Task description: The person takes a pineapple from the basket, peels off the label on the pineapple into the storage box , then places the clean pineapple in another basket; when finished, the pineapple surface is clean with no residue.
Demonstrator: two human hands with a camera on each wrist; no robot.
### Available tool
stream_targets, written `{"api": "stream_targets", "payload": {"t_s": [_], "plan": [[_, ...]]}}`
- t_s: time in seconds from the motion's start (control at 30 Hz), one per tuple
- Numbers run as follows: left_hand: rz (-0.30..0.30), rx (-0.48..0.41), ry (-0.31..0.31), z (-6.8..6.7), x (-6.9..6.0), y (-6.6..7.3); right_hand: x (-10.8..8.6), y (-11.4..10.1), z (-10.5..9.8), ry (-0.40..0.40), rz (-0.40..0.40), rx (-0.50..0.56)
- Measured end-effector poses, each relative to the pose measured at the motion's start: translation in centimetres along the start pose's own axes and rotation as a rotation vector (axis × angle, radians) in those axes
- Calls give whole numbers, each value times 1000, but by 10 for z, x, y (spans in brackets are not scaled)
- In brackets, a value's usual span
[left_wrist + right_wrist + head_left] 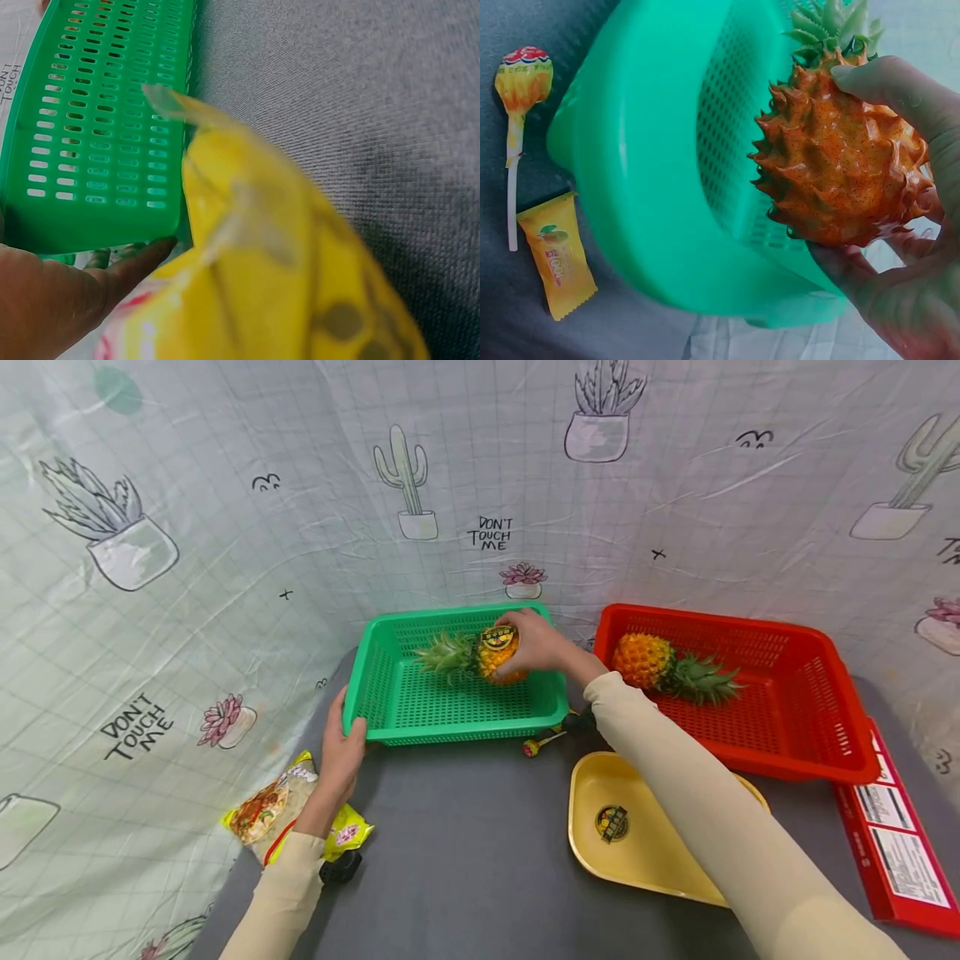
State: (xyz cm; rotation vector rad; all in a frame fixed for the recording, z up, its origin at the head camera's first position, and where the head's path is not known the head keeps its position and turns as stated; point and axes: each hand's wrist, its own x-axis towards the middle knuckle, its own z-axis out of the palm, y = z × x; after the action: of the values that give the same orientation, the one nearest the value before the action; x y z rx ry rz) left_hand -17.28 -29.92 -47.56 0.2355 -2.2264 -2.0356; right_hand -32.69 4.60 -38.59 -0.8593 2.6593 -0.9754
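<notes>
In the head view my right hand (534,642) grips a small pineapple (491,667) over the green basket (457,727), its leafy crown pointing left. A dark round label shows on the fruit's upper side. The right wrist view has thumb and fingers curled round the orange, spiky pineapple (840,150), with the basket's rim (615,165) behind it. At the basket's left end, my left hand (343,747) holds the near corner, thumb by the rim. Up close in the left wrist view, the left hand (56,300) touches the basket's end (82,217); some fingers are hidden behind it.
A red basket (795,768) at right contains another pineapple (643,660). Nearer is a yellow tray (600,852) with a round label. A lollipop (523,86) and a yellow wrapped candy (559,255) lie beside the green basket. A yellow food bag (262,810) lies under the left forearm; a red box (896,843) sits far right.
</notes>
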Motion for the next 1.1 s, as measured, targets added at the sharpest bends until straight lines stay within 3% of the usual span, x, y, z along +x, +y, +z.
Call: {"api": "stream_targets", "payload": {"t_s": [0.3, 0.53, 0.87, 1.1], "plan": [[30, 47, 29, -3, -1, 1, -20, -17, -12, 18, -67, 45], [-3, 32, 20, -3, -3, 1, -44, -36, -18, 45, -117, 76], [-25, 20, 20, -1, 0, 1, -77, -59, -21, 80, -93, 59], [-23, 33, 31, 1, 1, 0, -101, -69, -13, 84, -128, 61]]}}
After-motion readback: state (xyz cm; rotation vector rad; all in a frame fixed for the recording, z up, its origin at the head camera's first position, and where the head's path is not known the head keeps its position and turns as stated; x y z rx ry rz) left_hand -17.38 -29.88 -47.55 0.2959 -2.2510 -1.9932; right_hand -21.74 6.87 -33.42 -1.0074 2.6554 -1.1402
